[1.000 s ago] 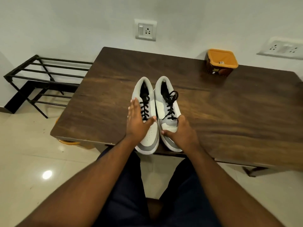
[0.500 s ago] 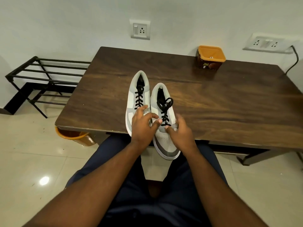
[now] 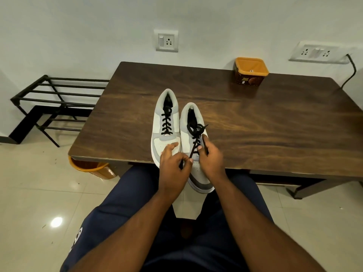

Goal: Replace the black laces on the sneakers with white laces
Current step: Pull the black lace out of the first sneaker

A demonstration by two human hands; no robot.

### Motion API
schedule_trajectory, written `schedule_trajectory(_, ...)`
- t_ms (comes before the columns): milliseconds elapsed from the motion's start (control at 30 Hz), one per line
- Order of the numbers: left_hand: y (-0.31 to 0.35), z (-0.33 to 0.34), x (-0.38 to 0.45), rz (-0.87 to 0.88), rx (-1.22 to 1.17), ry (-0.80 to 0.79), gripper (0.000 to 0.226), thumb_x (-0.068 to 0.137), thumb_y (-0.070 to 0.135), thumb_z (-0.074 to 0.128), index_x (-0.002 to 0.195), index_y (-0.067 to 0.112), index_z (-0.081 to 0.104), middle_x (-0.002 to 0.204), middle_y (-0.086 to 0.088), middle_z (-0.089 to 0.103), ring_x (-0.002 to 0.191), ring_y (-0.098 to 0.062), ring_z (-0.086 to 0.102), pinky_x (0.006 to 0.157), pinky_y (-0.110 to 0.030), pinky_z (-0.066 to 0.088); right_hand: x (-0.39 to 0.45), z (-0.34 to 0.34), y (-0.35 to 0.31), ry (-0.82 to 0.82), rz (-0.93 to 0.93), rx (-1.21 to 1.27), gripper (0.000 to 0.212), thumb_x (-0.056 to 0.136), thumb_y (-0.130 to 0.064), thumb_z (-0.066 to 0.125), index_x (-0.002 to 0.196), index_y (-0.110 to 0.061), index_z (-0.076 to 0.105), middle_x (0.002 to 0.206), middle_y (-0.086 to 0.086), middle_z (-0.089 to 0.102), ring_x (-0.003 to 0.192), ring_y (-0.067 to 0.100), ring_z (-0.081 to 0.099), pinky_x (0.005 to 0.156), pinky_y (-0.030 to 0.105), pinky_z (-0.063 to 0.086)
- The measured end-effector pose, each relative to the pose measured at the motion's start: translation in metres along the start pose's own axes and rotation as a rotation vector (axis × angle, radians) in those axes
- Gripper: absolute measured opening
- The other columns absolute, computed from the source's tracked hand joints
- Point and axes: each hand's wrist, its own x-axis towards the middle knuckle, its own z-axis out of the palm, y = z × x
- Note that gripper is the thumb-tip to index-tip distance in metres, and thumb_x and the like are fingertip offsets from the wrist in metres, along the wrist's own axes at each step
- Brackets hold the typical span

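Both hands pinch the right sneaker's (image 3: 191, 134) black lace (image 3: 196, 141) ends: left hand (image 3: 173, 167), right hand (image 3: 211, 160); its toe overhangs the worktop (image 3: 275, 124) edge

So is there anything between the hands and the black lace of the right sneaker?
Nothing visible. The left hand and the right hand each already pinch an end of the lace.
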Motion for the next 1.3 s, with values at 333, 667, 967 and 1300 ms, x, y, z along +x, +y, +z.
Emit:
schedule_trajectory(333,0.020,-0.002,0.015,0.072,-0.002,-0.152,0.017,0.087,0.024,0.072,0.098,0.011,0.070,0.139,0.003,0.044,0.130,-0.001,0.036,0.097,-0.004,0.030,0.038,-0.011,-0.033,0.036,0.160,0.167,0.049,0.078,-0.058,0.067,0.109,-0.021,0.066,0.103,-0.004,0.069,0.094,0.014,0.066,0.087,0.041,0.055)
schedule_trajectory(667,0.032,0.001,0.058,-0.116,0.045,-0.144,0.020,0.086,0.023,0.070,0.101,0.012,0.065,0.110,0.000,0.055,0.097,-0.013,0.054,0.083,-0.019,0.039,0.084,-0.026,-0.091,-0.150,0.265,0.215,0.023,0.081,0.008,0.066,0.075,-0.014,0.063,0.075,0.004,0.065,0.072,0.019,0.060,0.055,0.027,0.045)
schedule_trajectory(967,0.054,0.004,0.085,-0.434,-0.493,-0.088,0.007,0.082,0.015,0.076,0.084,0.011,0.069,0.084,-0.008,0.073,0.079,-0.019,0.073,0.077,-0.037,0.060,0.063,-0.064,-0.097,-0.157,0.207,1.090,0.023,0.093,-0.006,0.056,0.110,-0.021,0.059,0.073,0.000,0.063,0.063,0.011,0.059,0.069,0.033,0.052)
schedule_trajectory(1300,0.032,-0.052,0.108,-0.808,-1.012,0.258,0.020,0.092,0.027,0.052,0.076,0.016,0.058,0.060,0.008,0.057,0.058,-0.010,0.051,0.052,-0.024,0.038,0.116,-0.124,-0.088,0.221,0.316,0.817,0.016,0.095,-0.006,0.054,0.096,-0.020,0.061,0.076,0.000,0.060,0.064,0.011,0.057,0.065,0.030,0.051)
